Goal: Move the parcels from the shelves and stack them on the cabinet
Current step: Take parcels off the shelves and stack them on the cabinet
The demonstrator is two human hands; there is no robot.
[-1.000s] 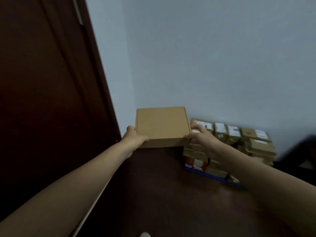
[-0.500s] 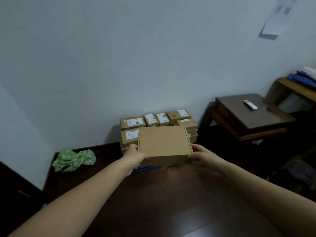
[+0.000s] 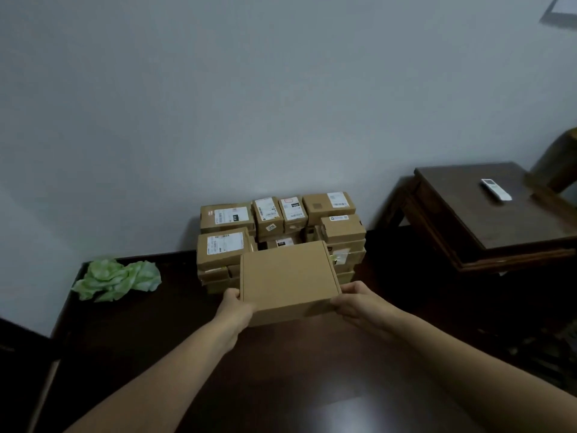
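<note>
A plain brown cardboard parcel (image 3: 288, 284) is held flat between both hands, just in front of the stack. My left hand (image 3: 234, 310) grips its near left corner and my right hand (image 3: 354, 301) grips its near right corner. Behind it, a stack of several labelled brown parcels (image 3: 274, 226) stands on the dark wooden cabinet top (image 3: 249, 385) against the wall. The held parcel hides the front of the stack's lower layers.
A crumpled green cloth (image 3: 117, 279) lies on the cabinet at the left. To the right stands a dark wooden side table (image 3: 487, 220) with a white remote (image 3: 495, 189) on it. A paper (image 3: 563, 7) hangs on the grey wall at top right.
The view has swung right, from the dark door to the cabinet and the side table. The parcel stays in both hands and now hangs lower in front of the stack.
</note>
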